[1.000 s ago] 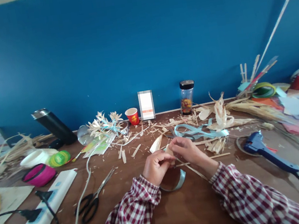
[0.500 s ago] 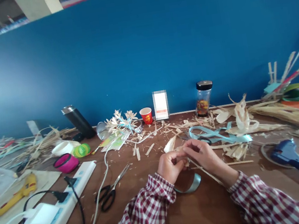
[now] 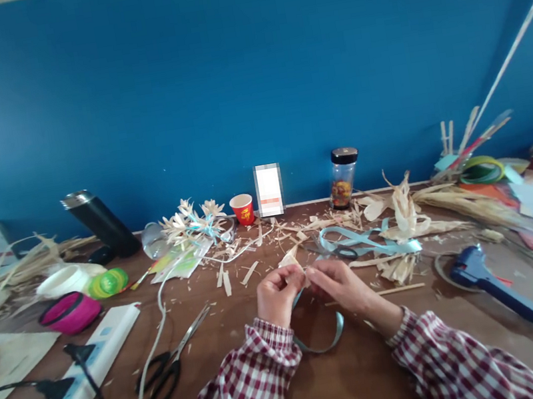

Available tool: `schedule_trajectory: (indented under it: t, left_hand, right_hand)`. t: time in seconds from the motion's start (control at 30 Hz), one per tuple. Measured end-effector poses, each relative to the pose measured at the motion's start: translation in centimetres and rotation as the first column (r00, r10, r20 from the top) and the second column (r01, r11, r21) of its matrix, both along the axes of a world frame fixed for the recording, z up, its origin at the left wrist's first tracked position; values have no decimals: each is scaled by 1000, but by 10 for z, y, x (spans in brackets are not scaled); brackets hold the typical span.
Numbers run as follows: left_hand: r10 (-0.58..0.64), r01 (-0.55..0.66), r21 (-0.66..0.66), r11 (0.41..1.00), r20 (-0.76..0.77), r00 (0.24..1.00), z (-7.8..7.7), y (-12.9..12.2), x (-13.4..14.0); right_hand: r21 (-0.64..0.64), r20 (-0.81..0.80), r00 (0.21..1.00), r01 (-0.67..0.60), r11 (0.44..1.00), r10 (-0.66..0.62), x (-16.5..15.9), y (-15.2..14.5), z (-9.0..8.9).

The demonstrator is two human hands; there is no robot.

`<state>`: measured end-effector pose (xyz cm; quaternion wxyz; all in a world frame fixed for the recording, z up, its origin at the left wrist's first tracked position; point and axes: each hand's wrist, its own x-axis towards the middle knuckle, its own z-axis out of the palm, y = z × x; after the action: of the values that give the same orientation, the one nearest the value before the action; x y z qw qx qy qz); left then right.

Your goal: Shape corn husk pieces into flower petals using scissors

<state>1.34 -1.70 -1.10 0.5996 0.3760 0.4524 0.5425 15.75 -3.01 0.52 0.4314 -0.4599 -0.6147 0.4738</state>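
My left hand [image 3: 277, 293] pinches the base of a pale corn husk piece [image 3: 289, 258] that points up and away from me. Close against it, my right hand [image 3: 344, 288] is also closed, thumb and forefinger meeting at the same spot; what lies between those fingertips is too small to make out. A light blue ribbon [image 3: 337, 333] hangs from between the hands and curls on the brown table [image 3: 347, 389]. Just beyond my right hand lie a longer blue ribbon [image 3: 348, 238] and a thin stick [image 3: 397, 290].
To the left are scissors [image 3: 171, 366], a white power strip [image 3: 97, 361] and a magenta bowl-like item [image 3: 72, 313]. Behind stand husk flowers [image 3: 194, 221], a red paper cup [image 3: 242, 210], a jar [image 3: 343, 180] and a black flask [image 3: 102, 219]. A blue glue gun [image 3: 492, 285] lies right, near a husk figure [image 3: 403, 205].
My view has turned rightward, so things on the table sit further left. Both hands stay together at the husk, fingers shifted slightly. Another person's hand at the far left has left view.
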Motion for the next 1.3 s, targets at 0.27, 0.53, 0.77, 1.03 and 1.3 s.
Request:
schedule_trajectory:
  t: [0.27, 0.53, 0.77, 1.03, 1.3]
  left_hand:
    - [62, -60, 39, 997, -57, 996, -8, 3, -2]
    - [166, -166, -7, 986, 64, 984, -3, 9, -6]
    - [224, -223, -23, 975, 115, 968, -4, 15, -10]
    - [206, -203, -39, 978, 92, 974, -9, 17, -10]
    - [168, -163, -54, 985, 117, 979, -10, 18, -13]
  right_hand:
    - [81, 154, 988, -19, 997, 6, -4, -1, 1]
    - [297, 389, 905, 55, 953, -173, 27, 11, 4]
    - [427, 821, 360, 127, 895, -443, 61, 25, -4]
    - [462, 790, 371, 165, 872, -489, 56, 19, 7]
    - [168, 227, 840, 465, 869, -493, 49, 28, -1]
